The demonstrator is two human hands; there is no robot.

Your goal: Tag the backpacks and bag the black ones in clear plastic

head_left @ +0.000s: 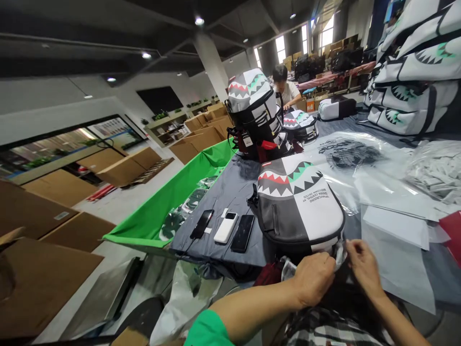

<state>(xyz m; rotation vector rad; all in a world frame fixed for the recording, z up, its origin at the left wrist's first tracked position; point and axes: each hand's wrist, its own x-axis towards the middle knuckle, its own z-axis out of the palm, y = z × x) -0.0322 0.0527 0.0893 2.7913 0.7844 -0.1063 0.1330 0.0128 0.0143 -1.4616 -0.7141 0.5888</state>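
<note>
The shark-print backpack (300,211) sits directly ahead of my left hand (313,278) and blocks a straight reach forward, with an upright backpack (255,115) behind it. Further left, a phone (201,224), a white power bank (225,227) and a second phone (243,233) crowd the tabletop (234,178). Past my right hand (363,266), only flat paper sheets (396,250) and clear plastic film (349,182) lie, leaving low, open room to pass over.
</note>
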